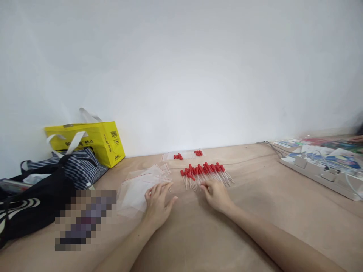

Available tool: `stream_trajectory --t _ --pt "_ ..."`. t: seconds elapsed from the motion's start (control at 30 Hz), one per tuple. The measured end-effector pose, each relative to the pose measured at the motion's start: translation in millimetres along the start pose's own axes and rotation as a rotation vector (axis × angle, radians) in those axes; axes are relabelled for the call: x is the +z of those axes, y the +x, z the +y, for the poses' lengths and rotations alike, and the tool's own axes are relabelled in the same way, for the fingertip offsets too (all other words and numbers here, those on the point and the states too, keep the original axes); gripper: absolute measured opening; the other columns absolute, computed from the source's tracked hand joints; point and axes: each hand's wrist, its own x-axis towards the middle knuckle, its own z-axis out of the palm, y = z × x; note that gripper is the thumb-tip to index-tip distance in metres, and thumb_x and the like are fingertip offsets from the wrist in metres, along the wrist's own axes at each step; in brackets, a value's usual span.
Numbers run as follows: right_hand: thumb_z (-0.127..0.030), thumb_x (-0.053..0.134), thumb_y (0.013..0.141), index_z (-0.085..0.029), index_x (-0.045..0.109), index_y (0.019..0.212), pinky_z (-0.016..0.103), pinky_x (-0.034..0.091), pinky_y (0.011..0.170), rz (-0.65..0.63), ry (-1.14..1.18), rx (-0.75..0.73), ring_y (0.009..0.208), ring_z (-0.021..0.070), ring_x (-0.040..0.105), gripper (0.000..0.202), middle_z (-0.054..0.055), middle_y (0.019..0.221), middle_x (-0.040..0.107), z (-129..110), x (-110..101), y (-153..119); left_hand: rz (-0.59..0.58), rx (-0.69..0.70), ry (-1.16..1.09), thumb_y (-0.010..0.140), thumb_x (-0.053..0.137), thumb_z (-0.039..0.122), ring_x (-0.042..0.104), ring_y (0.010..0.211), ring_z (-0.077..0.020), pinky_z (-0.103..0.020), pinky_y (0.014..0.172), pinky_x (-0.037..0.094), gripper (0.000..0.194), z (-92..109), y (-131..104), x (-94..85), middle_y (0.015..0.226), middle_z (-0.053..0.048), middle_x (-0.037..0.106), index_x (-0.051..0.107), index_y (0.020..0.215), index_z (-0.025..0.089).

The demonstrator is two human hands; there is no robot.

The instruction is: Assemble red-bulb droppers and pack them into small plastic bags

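Note:
Several red-topped droppers (202, 172) with clear, thin stems lie in a row on the table, red ends toward the wall. My right hand (217, 194) is at the near edge of this row, fingers curled in at the stems; what they may pinch is too small to make out. My left hand (159, 204) rests with fingers spread at the right edge of the clear zip bags (136, 192). Behind the row, two small heaps of red pieces (178, 156) lie on a clear bag near the wall.
On the left stand a yellow bag (110, 147), a striped bag (87, 168) and a black bag (36, 204), with a pixelated item before them. A white power strip (320, 177) with cables and printed packets (343, 158) lies right. Part of another person's hand shows far right.

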Motion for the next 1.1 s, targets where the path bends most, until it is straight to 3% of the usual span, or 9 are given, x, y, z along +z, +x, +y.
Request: stream_trajectory --t 0.17,0.4,0.73,0.83,0.93,1.1 --pt "-0.022 0.041 0.079 -0.019 0.061 0.089 0.031 0.029 0.075 0.129 -0.09 0.343 0.087 0.02 0.056 0.022 0.006 0.088 0.065 9.5 9.9 31.3 -0.035 -0.255 0.142 0.073 0.056 0.026 0.046 0.102 -0.0258 -0.041 0.083 0.027 0.033 -24.6 6.0 -2.1 0.108 -0.008 0.056 0.055 0.105 0.021" --pt "-0.023 0.043 0.077 -0.019 0.06 0.087 0.034 0.028 0.077 0.105 -0.195 0.423 0.084 0.0204 0.057 0.02 0.006 0.083 0.066 -0.4 28.4 49.6 -0.16 -0.369 0.076 0.076 0.054 0.026 0.049 0.099 -0.0254 -0.04 0.081 0.031 0.021 -33.2 7.9 -2.5 0.1 -0.006 0.06 0.06 0.096 0.022" --pt "-0.024 0.044 0.077 -0.02 0.059 0.087 0.033 0.025 0.076 0.175 -0.21 0.363 0.087 0.0186 0.053 0.019 0.006 0.093 0.062 -3.2 28.0 51.0 -0.179 -0.343 0.006 0.075 0.053 0.016 0.056 0.089 -0.0182 -0.026 0.077 0.041 0.02 -45.1 10.2 2.8 0.092 -0.006 0.062 0.059 0.094 0.015" --pt "-0.024 0.043 0.078 -0.02 0.06 0.083 0.031 0.024 0.074 0.16 -0.189 0.2 0.086 0.0174 0.052 0.018 0.005 0.089 0.062 -19.6 29.6 45.7 -0.169 -0.351 -0.001 0.076 0.051 0.015 0.058 0.086 -0.0188 -0.026 0.075 0.043 0.021 -44.8 10.5 1.4 0.093 -0.007 0.062 0.059 0.095 0.015" --pt "-0.024 0.044 0.077 -0.021 0.061 0.075 0.032 0.024 0.075 0.057 -0.165 0.049 0.084 0.017 0.052 0.018 0.003 0.082 0.063 -42.9 39.8 42.7 -0.162 -0.351 -0.005 0.075 0.05 0.013 0.059 0.083 -0.0189 -0.027 0.073 0.044 0.022 -43.1 10.5 0.0 0.091 -0.007 0.063 0.06 0.095 0.014" --pt "-0.034 0.048 0.073 -0.019 0.063 0.076 0.035 0.025 0.077 -0.042 -0.173 0.071 0.087 0.0209 0.052 0.021 0.007 0.085 0.064 -75.6 64.6 48.7 -0.153 -0.34 -0.004 0.073 0.05 0.01 0.058 0.08 -0.0181 -0.027 0.072 0.043 0.021 -41.9 10.0 -1.1 0.084 -0.006 0.062 0.062 0.089 0.015"
